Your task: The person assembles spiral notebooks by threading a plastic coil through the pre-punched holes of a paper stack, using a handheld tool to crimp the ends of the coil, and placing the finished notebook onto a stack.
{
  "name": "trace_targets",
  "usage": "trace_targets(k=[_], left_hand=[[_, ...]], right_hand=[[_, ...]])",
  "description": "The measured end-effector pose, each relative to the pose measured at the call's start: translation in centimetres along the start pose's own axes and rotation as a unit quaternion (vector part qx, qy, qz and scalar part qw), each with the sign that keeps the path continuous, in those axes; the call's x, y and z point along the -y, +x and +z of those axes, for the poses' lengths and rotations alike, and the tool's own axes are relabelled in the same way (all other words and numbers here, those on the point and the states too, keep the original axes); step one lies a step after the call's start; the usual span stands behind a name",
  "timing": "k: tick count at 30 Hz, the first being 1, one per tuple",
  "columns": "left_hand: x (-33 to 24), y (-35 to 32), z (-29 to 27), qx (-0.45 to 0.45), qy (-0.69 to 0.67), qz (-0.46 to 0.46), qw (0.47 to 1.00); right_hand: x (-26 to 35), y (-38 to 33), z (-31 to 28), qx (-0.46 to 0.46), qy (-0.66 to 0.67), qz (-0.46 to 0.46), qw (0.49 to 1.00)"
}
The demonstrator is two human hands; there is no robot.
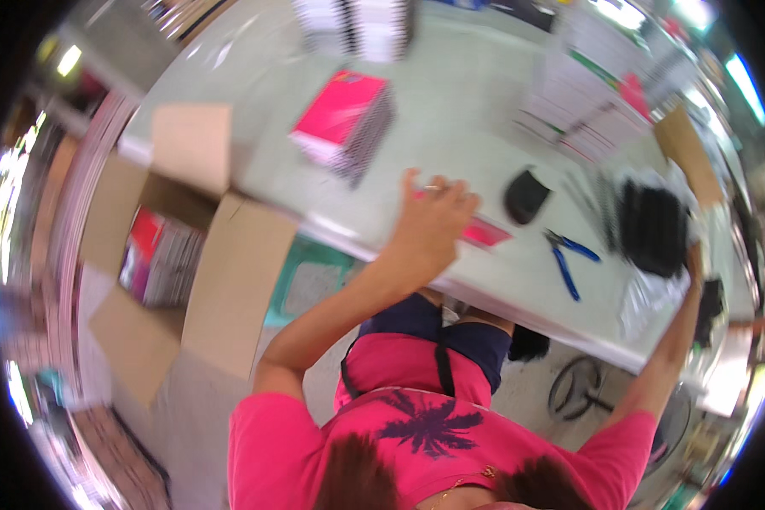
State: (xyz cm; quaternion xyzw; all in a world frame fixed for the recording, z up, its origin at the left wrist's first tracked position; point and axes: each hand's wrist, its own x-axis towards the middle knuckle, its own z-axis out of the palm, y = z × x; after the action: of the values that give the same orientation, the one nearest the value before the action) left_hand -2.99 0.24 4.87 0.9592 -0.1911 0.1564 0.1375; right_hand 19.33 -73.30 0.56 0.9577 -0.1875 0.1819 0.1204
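The flat pink card-like piece (484, 231) lies near the front edge of the pale grey table (450, 119), partly under your left hand (429, 223), whose fingers are curled down on it. Your right hand (695, 265) reaches the black stack (652, 228); its grip is too blurred to tell. Blue-handled pliers (569, 259) lie between.
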Motion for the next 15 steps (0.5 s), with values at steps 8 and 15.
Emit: trace_targets(k=[8, 15], left_hand=[[-1.4, -0.9, 1.9, -0.114, -0.013, -0.032, 0.993], [-2.6, -0.2, 3.1, -0.171, -0.066, -0.082, 0.98]], right_hand=[[-2.8, 2.2, 4.3, 0.008, 0.027, -0.011, 1.0], [-5.4, 4.4, 6.4, 0.034, 0.082, -0.031, 0.996]])
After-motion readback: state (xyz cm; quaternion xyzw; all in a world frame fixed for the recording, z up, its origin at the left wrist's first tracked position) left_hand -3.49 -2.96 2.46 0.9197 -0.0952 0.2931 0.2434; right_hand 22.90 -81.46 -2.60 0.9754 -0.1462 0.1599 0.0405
